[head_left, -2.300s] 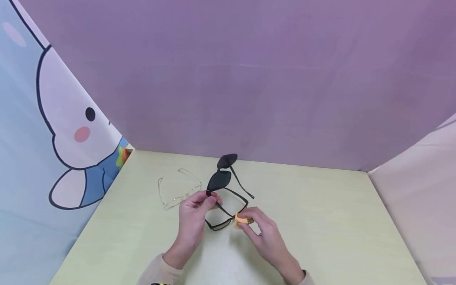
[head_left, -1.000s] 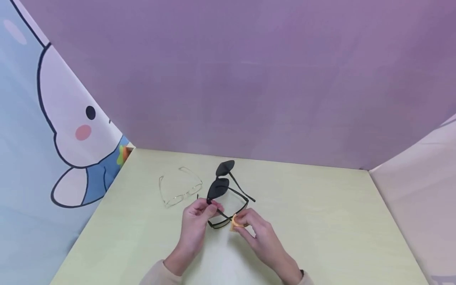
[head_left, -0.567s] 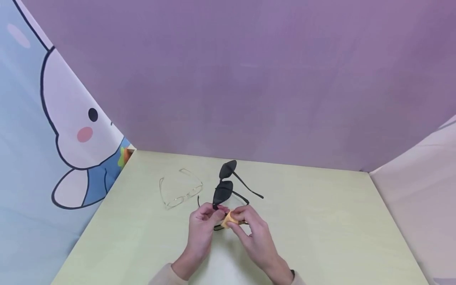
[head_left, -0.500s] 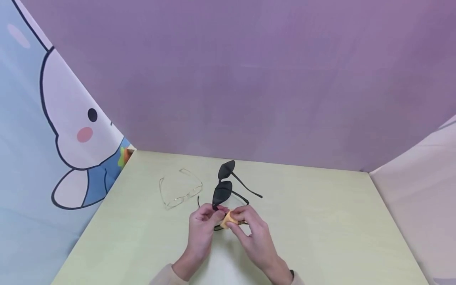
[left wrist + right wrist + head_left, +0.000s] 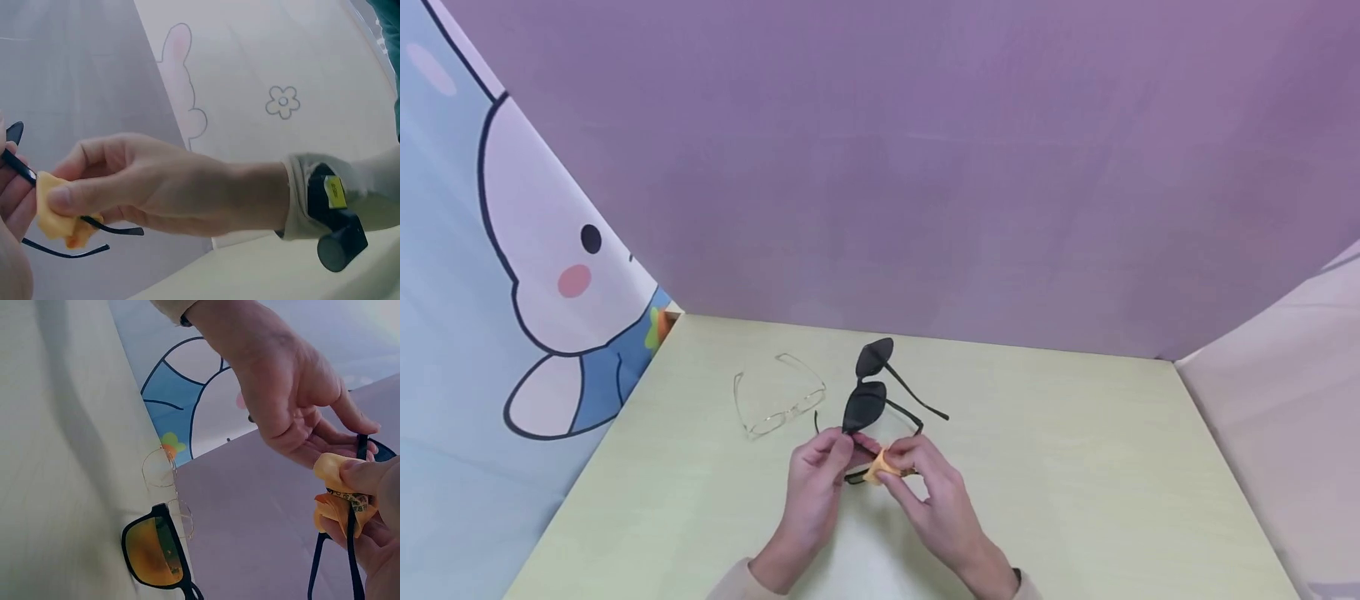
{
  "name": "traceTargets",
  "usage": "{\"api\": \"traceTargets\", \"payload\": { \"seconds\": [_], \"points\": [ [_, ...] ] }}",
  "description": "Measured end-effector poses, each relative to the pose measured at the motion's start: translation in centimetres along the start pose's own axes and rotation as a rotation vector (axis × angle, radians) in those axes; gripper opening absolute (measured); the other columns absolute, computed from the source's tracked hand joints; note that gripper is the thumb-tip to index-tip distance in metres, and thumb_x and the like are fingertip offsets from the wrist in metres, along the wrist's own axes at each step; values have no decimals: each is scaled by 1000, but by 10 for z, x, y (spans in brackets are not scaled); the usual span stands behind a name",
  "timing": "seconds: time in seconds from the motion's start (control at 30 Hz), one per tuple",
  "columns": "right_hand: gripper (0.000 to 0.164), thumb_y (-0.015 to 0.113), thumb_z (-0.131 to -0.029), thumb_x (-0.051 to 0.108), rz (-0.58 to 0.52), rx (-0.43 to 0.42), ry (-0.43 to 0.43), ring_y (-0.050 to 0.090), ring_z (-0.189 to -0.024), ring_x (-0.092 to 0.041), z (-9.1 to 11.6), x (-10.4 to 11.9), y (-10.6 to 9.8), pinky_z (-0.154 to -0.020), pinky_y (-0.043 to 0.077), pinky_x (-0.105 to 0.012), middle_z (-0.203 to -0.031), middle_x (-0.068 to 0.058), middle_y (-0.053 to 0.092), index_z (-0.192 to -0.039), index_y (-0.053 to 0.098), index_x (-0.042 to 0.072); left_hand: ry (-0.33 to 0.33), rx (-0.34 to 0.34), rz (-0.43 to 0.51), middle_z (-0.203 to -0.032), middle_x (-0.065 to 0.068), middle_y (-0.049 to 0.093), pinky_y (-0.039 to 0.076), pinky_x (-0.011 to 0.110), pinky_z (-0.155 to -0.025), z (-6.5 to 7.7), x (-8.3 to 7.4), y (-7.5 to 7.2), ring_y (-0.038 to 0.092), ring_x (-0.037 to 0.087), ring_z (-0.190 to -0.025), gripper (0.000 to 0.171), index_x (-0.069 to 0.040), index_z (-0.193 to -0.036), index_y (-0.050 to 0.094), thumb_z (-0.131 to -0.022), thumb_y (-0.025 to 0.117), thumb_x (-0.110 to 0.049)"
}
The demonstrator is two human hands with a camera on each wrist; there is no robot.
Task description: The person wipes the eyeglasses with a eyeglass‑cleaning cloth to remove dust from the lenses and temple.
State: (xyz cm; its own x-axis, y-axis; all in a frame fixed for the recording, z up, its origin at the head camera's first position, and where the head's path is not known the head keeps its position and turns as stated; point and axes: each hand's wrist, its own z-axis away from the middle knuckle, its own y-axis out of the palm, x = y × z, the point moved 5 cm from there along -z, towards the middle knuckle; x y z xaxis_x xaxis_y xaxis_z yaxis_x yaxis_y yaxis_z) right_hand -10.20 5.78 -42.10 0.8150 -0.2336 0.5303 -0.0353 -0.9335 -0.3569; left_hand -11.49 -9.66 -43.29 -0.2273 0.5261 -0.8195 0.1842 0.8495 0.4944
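In the head view my left hand point(image 5: 811, 492) grips dark-lensed sunglasses point(image 5: 865, 406) by the corner where one temple meets the frame, with the lenses tilted up and away. My right hand point(image 5: 938, 500) pinches a yellow-orange cloth point(image 5: 880, 467) folded around that temple, close to the left fingertips. Dark print shows on the cloth point(image 5: 347, 499) in the right wrist view, where a temple point(image 5: 354, 562) runs out below it. The other temple point(image 5: 917, 393) sticks out free to the right. Fingers and cloth hide most of the gripped temple.
Black-framed glasses with yellowish lenses point(image 5: 150, 550) lie on the table point(image 5: 1112, 467) under the hands, partly covered in the head view. Thin gold-rimmed glasses point(image 5: 786, 414) lie open left of them. A purple backdrop point(image 5: 925, 183) stands behind, with a cartoon-printed sheet point(image 5: 572, 250) on the left.
The cloth has slid left along the temple, from its far end to near the left fingers. The sunglasses have dipped slightly, and the hands are closer together. The gold-rimmed glasses have stayed put.
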Motion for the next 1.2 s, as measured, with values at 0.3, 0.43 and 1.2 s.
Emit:
{"api": "traceTargets", "payload": {
  "seconds": [0.3, 0.43, 1.2],
  "points": [
    [13, 71, -97, 13, 35, 40, -66, 69, -94, -22, 12, -9, -3, -88, 57, -19, -105, -9, 67, -99, 64, 3, -50, 5, 9, -93, -3, 76, 59, 26, -91, 0, -11, -1, 73, 10, -91, 36, -17, -94, 74, -107, 45, -1],
    [14, 76, -92, 8, 65, 57, -89, 69, -95, -21, 17, -14, -7, -90, 57, -19, -104, -8, 68, -100, 65, 3, -68, -34, 10, -91, -5, 76, 58, 27, -91, -1, -14, -4, 73, 11, -88, 35, -19, -92, 72, -106, 45, -2],
    [36, 81, -74, -17, 166, -151, 147, 65, -97, -17, 23, -43, -52, -88, 53, -12, -109, -15, 67, -105, 68, -1, -102, -4, 109, -99, -6, 73, 56, 29, -99, 7, -12, -10, 72, 10, -101, 35, -17, -99, 69, -108, 38, -4]
  ]
}}
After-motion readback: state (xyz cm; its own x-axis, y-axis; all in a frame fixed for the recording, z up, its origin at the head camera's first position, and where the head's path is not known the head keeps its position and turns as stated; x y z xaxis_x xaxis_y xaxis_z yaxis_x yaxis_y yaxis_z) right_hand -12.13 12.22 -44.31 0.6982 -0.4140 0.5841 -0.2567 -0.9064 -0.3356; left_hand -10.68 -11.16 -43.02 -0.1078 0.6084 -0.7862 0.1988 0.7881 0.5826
